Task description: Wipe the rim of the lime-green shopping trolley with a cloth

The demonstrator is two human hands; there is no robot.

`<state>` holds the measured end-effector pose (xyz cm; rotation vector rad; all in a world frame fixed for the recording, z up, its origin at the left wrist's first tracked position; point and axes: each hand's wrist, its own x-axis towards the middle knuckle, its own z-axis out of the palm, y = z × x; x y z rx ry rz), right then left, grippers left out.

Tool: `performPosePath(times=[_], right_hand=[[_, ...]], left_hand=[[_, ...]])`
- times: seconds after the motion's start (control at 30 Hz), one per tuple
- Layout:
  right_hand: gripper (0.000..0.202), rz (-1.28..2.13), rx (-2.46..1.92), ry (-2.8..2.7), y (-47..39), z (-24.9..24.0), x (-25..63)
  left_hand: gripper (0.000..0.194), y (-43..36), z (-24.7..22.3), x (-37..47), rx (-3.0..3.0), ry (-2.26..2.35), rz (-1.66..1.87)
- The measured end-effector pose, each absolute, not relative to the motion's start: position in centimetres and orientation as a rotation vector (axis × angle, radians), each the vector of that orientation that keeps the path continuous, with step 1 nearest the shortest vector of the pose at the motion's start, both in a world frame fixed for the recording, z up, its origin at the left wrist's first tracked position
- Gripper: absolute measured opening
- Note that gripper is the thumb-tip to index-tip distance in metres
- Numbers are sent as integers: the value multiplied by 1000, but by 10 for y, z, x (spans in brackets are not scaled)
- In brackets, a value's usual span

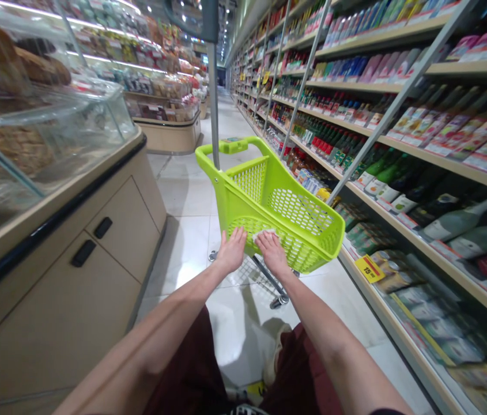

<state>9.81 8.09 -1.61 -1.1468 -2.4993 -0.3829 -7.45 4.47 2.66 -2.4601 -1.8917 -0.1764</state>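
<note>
In the head view a lime-green plastic shopping cart (243, 196) on wheels stands in the aisle, its perforated side turned toward me. My left hand (233, 249) lies against that side panel with fingers stretched out, holding nothing. Just to its right, my right hand (272, 253) presses a crumpled white cloth (264, 234) against the same panel. Part of the cloth is covered by the fingers; whether it is fabric or paper I cannot tell. A grey pole (213, 98) rises from the cart's handle end.
Shelves of bottles and cans (399, 138) line the right side, with a yellow price tag (369, 268) low down. On the left is a wooden counter (109, 253) with glass display cases of bread. Pale floor tiles (182, 242) run along the aisle.
</note>
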Motion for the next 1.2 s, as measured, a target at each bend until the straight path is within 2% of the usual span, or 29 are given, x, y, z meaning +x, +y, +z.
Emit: performPosePath(times=[0.13,0.37,0.67,0.93,1.2], right_hand=[[31,-338,-1140,-2529,74,-22,91],[36,-449,-1015,-2396,105,41,58],[30,-422,-1042,-2600,95,-12,73],[35,-557,-895,-2395,128,53,24],[28,-529,-984,-2656,115,5,34]], left_hand=[[63,46,22,-85,-2443,-1925,-169],[60,62,33,-96,-2370,-1943,-262],[59,58,31,-103,-2383,-1954,-244],[61,70,41,-124,-2323,-2052,-244],[62,65,40,-137,-2329,-2098,-224]])
